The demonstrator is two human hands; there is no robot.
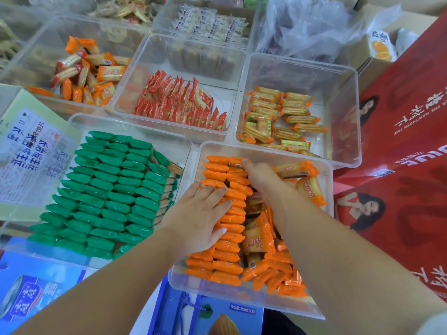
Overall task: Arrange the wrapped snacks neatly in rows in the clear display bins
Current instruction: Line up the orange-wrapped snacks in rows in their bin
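A clear bin (244, 299) at the near centre holds orange wrapped snacks (226, 264), stood on edge in two rows on its left side and lying loose on its right. My left hand (200, 218) lies flat with straight fingers on the left rows. My right hand (262, 178) reaches into the far part of the bin, fingers down among the packs at the rows' inner edge; whether it grips a pack is hidden. To the left, another clear bin (72, 118) is filled with green wrapped snacks (108, 189) in tidy rows.
Behind stand more clear bins: loose orange packs (87, 76), red packs in rows (179, 102), yellow-green packs (280, 119). Red cartons (399, 146) rise at the right, a printed box (31, 151) at the left, blue cartons (205, 313) under the near bins.
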